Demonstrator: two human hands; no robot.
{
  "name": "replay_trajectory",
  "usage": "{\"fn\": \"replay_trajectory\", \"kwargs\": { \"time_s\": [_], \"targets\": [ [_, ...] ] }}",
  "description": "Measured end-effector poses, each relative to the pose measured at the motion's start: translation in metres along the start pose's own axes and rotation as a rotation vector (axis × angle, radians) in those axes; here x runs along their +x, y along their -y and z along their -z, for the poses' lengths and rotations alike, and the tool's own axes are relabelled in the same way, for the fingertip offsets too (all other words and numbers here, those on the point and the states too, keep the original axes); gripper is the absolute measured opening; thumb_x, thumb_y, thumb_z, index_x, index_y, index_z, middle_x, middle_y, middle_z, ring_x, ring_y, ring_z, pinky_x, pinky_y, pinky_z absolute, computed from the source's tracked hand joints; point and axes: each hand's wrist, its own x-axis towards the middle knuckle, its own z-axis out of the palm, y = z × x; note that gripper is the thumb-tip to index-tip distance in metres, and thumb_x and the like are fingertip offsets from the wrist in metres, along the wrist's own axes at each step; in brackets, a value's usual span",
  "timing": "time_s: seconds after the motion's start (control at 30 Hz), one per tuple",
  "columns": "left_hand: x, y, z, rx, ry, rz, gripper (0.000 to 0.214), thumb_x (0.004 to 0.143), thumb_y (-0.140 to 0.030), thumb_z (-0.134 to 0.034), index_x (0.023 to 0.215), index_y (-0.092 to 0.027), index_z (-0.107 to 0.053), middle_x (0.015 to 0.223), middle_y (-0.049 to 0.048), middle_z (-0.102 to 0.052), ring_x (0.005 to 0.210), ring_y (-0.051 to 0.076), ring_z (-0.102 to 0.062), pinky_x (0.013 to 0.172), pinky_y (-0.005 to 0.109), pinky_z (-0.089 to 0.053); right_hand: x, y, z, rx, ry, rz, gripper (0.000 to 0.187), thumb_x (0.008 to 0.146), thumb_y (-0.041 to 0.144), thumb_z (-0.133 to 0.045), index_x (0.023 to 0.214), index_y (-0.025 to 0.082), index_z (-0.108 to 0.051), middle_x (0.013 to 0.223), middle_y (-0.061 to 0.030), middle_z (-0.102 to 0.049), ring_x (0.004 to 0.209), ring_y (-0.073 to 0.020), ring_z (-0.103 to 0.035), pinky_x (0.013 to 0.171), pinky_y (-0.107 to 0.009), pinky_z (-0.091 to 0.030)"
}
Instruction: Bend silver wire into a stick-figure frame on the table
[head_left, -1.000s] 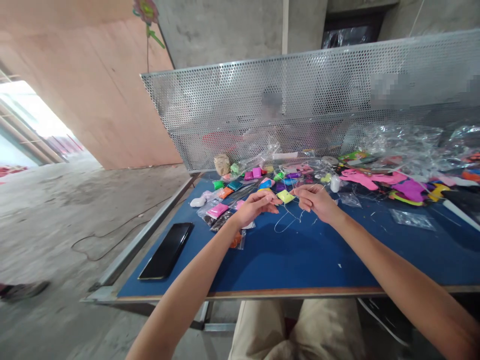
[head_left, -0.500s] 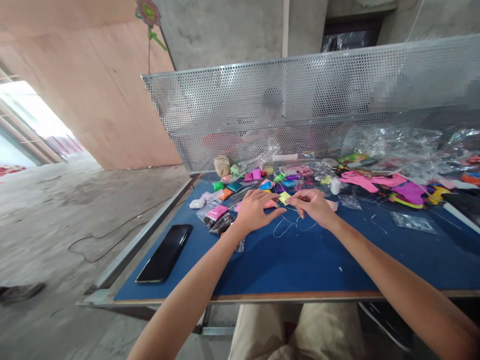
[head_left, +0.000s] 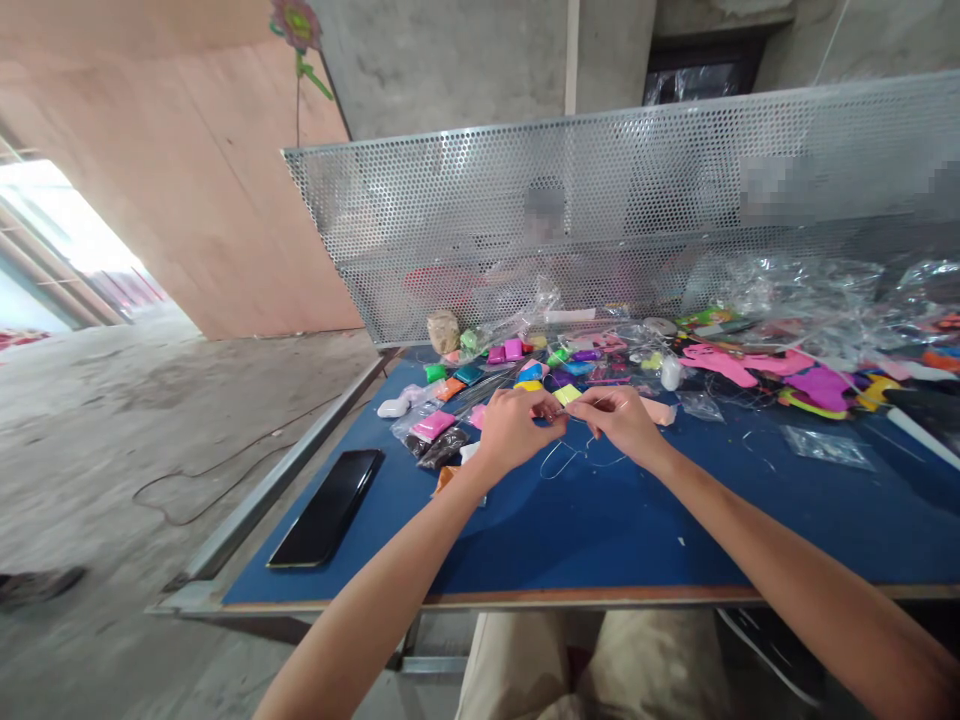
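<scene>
Over the blue table, my left hand (head_left: 517, 428) is closed, thumb and index finger pinched on a thin pale wire. My right hand (head_left: 621, 420) pinches the same strand just beside it, the fingertips of both hands almost meeting. A loose loop of the thin wire (head_left: 556, 474) hangs below the fingers, above or on the tabletop. Just behind the fingertips lies a yellow packet (head_left: 568, 395). Blue and yellow clay-like packets sit behind my left hand, and a peach-coloured piece (head_left: 660, 411) lies beside my right hand.
A black phone (head_left: 328, 508) lies at the left of the blue table (head_left: 585, 540). Several coloured packets, a pink packet (head_left: 433, 426) among them, stand left of my hands. Pink cut-outs (head_left: 720, 364) and clear plastic bags lie right. A perforated metal panel (head_left: 480, 220) rises behind.
My left hand's fingers were spread apart; they have closed in a pinch on the wire. Both hands have drawn closer together, and the wire loop has shifted slightly.
</scene>
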Motion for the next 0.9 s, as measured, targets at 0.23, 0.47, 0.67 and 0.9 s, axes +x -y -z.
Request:
{"fn": "replay_trajectory", "kwargs": {
  "time_s": [0.23, 0.47, 0.67, 0.9],
  "targets": [
    [-0.004, -0.007, 0.0, 0.123, 0.029, 0.097, 0.017, 0.072, -0.023, -0.068, 0.088, -0.026, -0.07, 0.072, -0.0025, -0.071, 0.066, 0.018, -0.064, 0.06, 0.027, -0.04, -0.002, 0.002, -0.005, 0.003, 0.003, -0.012, 0.029, 0.079, 0.049, -0.071, 0.074, 0.021, -0.076, 0.052, -0.0004, -0.058, 0.045, -0.0134, -0.049, 0.045, -0.027, -0.038],
    [0.0, -0.003, 0.012, -0.269, 0.288, 0.187, 0.035, 0.078, -0.04, -0.066, 0.11, -0.024, -0.071, 0.083, 0.0042, -0.075, 0.074, 0.022, -0.068, 0.067, 0.028, -0.046, -0.001, -0.001, -0.003, -0.02, -0.005, 0.008, 0.027, 0.079, 0.048, -0.071, 0.076, 0.022, -0.077, 0.056, -0.0015, -0.061, 0.048, -0.0142, -0.05, 0.046, -0.027, -0.038],
    [0.011, 0.01, 0.036, -0.865, 0.564, 0.46, 0.057, 0.088, -0.063, -0.045, 0.117, -0.02, -0.07, 0.117, 0.0117, -0.071, 0.104, 0.025, -0.066, 0.085, 0.034, -0.048, 0.001, 0.003, 0.008, -0.019, -0.003, 0.099, 0.024, 0.082, 0.044, -0.07, 0.076, 0.022, -0.076, 0.058, -0.0013, -0.063, 0.049, -0.0143, -0.055, 0.048, -0.028, -0.045],
    [0.007, 0.019, 0.014, -0.863, 0.637, 0.609, 0.058, 0.08, -0.066, -0.056, 0.094, -0.013, -0.073, 0.093, 0.0101, -0.072, 0.073, 0.015, -0.057, 0.07, 0.027, -0.041, -0.005, 0.009, 0.009, -0.012, 0.193, 0.166, 0.022, 0.084, 0.039, -0.069, 0.081, 0.018, -0.077, 0.067, -0.0023, -0.069, 0.046, -0.0099, -0.055, 0.043, -0.022, -0.043]
  ]
}}
